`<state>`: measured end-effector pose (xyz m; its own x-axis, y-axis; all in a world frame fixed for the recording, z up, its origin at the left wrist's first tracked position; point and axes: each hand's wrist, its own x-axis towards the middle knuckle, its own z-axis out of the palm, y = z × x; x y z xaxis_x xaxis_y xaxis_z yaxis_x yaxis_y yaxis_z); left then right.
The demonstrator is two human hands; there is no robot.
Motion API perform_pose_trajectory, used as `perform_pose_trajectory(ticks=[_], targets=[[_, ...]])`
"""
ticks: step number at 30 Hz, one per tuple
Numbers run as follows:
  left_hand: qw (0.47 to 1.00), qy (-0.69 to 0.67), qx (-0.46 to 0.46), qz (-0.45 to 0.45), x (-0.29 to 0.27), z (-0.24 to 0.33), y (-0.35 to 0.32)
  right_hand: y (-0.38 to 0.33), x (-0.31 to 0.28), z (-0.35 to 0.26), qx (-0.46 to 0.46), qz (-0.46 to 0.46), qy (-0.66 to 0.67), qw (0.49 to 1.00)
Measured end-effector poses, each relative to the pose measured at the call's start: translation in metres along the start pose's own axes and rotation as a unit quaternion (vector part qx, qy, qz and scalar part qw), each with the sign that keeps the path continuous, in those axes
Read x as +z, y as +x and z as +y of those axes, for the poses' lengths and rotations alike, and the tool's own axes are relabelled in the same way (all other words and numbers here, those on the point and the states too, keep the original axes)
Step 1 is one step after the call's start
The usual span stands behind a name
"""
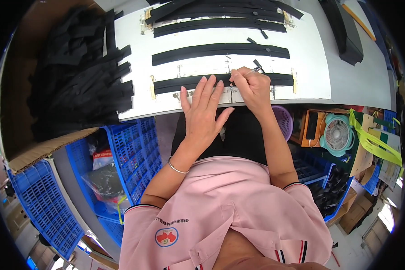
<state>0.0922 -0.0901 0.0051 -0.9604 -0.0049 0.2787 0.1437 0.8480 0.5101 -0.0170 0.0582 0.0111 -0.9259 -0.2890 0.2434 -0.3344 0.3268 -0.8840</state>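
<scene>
My left hand [201, 114] lies flat with fingers spread, its fingertips pressing on the nearest black fabric strip [281, 80]. Just to its right, my right hand [253, 89] is closed in a writing-like grip around a slim, pale pen-like tool [256, 69]. Most of that tool is hidden by the fingers; its lower end meets the strip near the middle. The strip runs left to right along the near edge of a white board [312, 67], between yellowish tape pieces. Farther back, another black strip [189, 56] lies parallel, with a small round spot on it.
More strips [220, 25] lie at the board's far side, with small black offcuts [264, 33] between. A heap of black strips [67, 67] fills the left. Blue plastic crates [135, 157] stand below left. A turquoise fan [339, 134] and purple basket [282, 122] sit below right.
</scene>
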Motion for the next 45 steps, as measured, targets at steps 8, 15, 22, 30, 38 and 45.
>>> perform_pose_trajectory(ticks=[8, 15, 22, 30, 38, 45], targets=[[1.0, 0.02, 0.009, -0.002, 0.004, -0.002, 0.0, -0.001, -0.01, -0.007, 0.024, -0.023, 0.06, 0.998], [0.999, 0.039, 0.006, -0.004, 0.004, -0.001, -0.001, -0.002, -0.078, 0.005, 0.097, 0.136, 0.112, 0.98], [1.0, 0.02, -0.008, -0.001, 0.005, 0.01, 0.007, 0.0, -0.096, 0.042, 0.086, 0.116, 0.052, 0.988], [0.987, -0.122, 0.087, 0.065, 0.049, 0.059, 0.07, 0.0, -0.093, 0.043, 0.089, 0.088, 0.049, 0.991], [0.989, -0.104, 0.077, 0.069, 0.069, 0.065, 0.087, 0.001, -0.089, 0.051, 0.036, 0.093, 0.001, 0.995], [0.99, -0.094, 0.075, 0.066, 0.069, 0.065, 0.087, -0.001, -0.088, 0.045, -0.006, 0.119, -0.042, 0.992]])
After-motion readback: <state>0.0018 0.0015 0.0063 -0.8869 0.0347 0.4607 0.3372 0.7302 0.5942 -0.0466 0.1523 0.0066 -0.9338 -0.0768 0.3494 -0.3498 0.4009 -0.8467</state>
